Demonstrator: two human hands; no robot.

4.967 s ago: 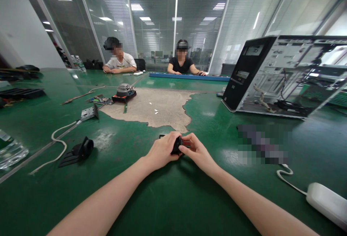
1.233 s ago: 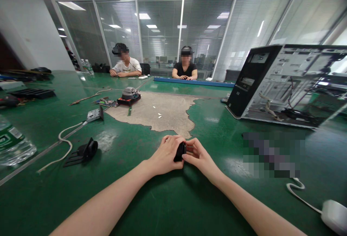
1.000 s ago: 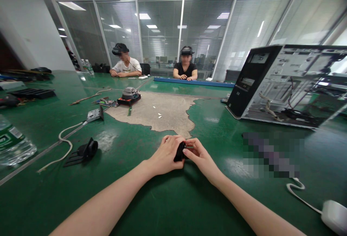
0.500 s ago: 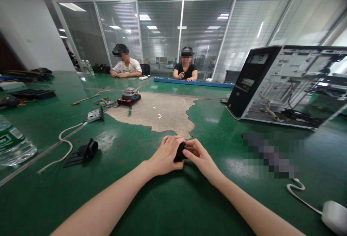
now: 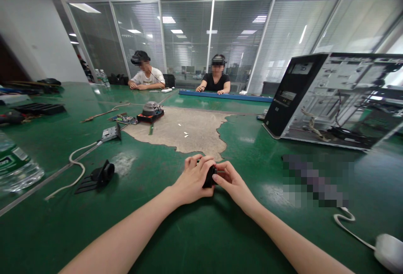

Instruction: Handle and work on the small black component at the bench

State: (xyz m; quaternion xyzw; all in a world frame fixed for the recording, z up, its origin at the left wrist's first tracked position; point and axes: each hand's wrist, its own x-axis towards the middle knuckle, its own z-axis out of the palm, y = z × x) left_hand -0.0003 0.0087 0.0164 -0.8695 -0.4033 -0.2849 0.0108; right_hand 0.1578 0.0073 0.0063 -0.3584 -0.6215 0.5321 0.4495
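- The green table (image 5: 189,236) spreads out under my forearms, and a tan patch (image 5: 197,123) with a jagged edge shows beyond my hands.
- The black-and-silver metal computer case (image 5: 285,91) stands at the right, its side open towards me. Inside it I see pale twisted wires (image 5: 311,125) and, low down, a dark part (image 5: 346,133) too unclear to name.
- The clear plastic bottle with a green label (image 5: 19,163) is at the left edge, partly cut off; I cannot tell how full it is.
- My left hand (image 5: 194,181) is curled closed over the small black block (image 5: 209,178), palm down, fingers over its far side and thumb at its near side.
- My right hand (image 5: 231,179) has its grip nearly closed, thumb and bent fingers on the block's right side.
- The black plastic bracket with a round collar (image 5: 102,175) lies on the table, well apart from my left hand.
- The small black block sits between my hands, touched by both and mostly hidden; whether it also touches the table I cannot tell.
- Small white scraps (image 5: 185,134) lie on the tan patch.
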